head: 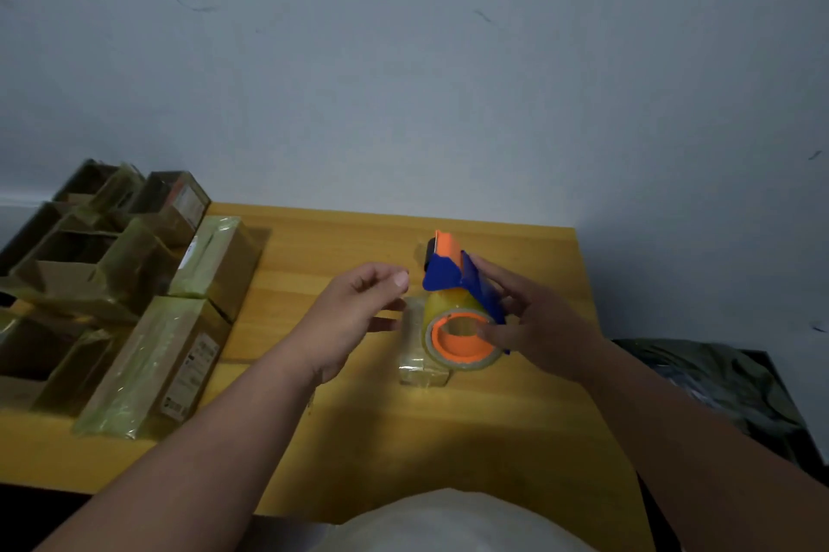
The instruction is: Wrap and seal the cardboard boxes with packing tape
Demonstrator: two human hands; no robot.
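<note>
Our right hand (534,327) has its fingers clamped on the tape dispenser (462,309), tilted above the small wrapped box (421,365) at the surface's (314,439) middle, probably to feed tape. Our left hand (359,313) hovers beside it, fingers loosely curled and apart, holding nothing. Wrapped boxes (148,367) crowd the left edge.

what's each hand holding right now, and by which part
The right hand grips the blue-and-orange plastic tape dispenser by its blue frame and roll side. The left hand is open and holds nothing.
</note>
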